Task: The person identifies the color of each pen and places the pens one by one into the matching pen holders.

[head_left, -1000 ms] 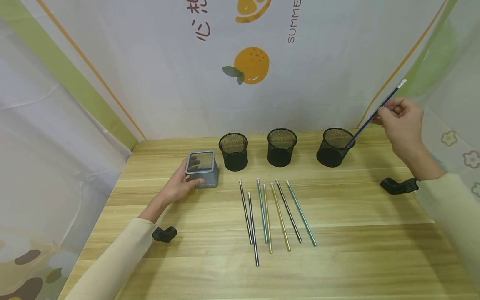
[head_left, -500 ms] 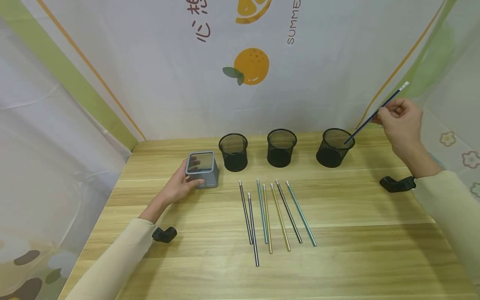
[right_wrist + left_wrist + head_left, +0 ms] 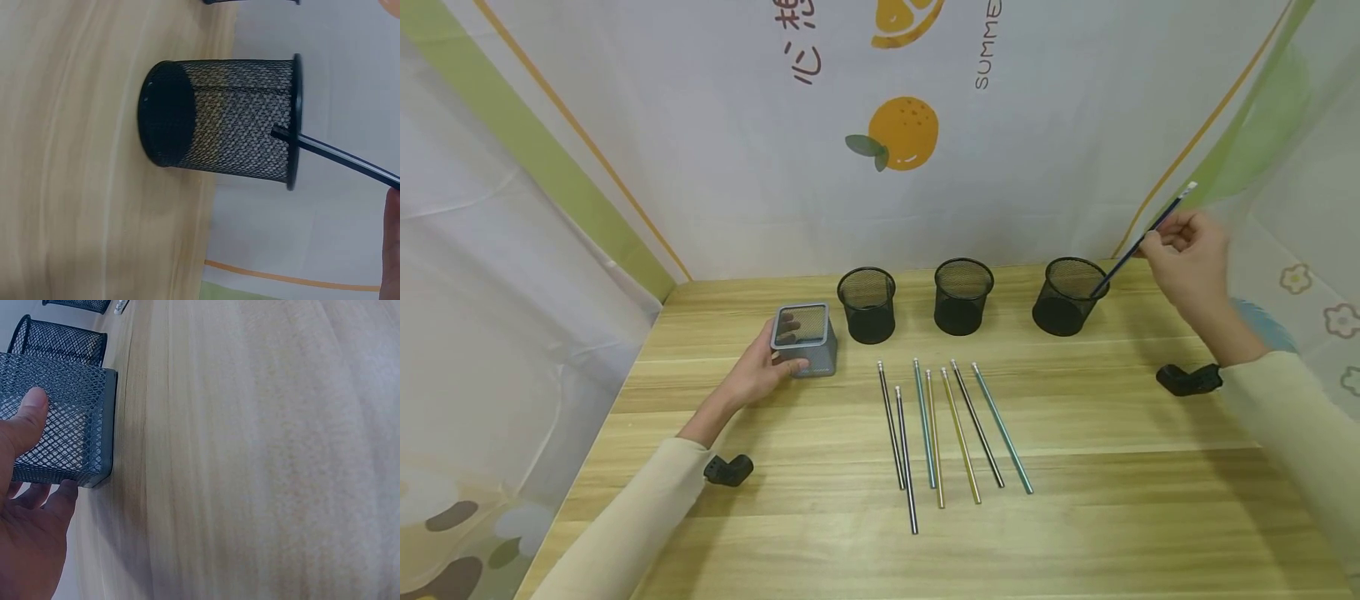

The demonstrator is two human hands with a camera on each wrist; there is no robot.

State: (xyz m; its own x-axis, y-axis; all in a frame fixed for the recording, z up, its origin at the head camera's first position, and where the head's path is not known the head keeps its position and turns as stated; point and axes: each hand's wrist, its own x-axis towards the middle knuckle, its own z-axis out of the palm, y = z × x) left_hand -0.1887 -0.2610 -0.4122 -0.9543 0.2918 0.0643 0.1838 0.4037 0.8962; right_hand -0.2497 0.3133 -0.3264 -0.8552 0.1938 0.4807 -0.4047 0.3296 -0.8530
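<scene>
My right hand [image 3: 1195, 258] pinches a dark blue pencil [image 3: 1138, 245] with a white eraser end, which slants down to the left. Its lower end dips just inside the rim of the rightmost round black mesh pen cup [image 3: 1063, 308], as the right wrist view also shows on the pencil [image 3: 350, 161]. On the left, my left hand [image 3: 758, 371] grips a grey square mesh pen holder [image 3: 816, 358] that stands on the table, thumb on the near side and fingers round the left side. The left wrist view shows the thumb across the mesh of the square holder [image 3: 69, 434].
Two more round black mesh cups, a left one [image 3: 870, 321] and a middle one [image 3: 962, 312], stand along the back of the wooden table [image 3: 1112, 517]. Several pencils [image 3: 958, 433] in black, blue, teal and gold lie before them. A printed curtain [image 3: 1037, 167] hangs behind.
My right hand has shifted left and slightly down, and the pencil's eraser end has come lower with it. The pencil's other end sits a little deeper in the cup. My left hand stays put.
</scene>
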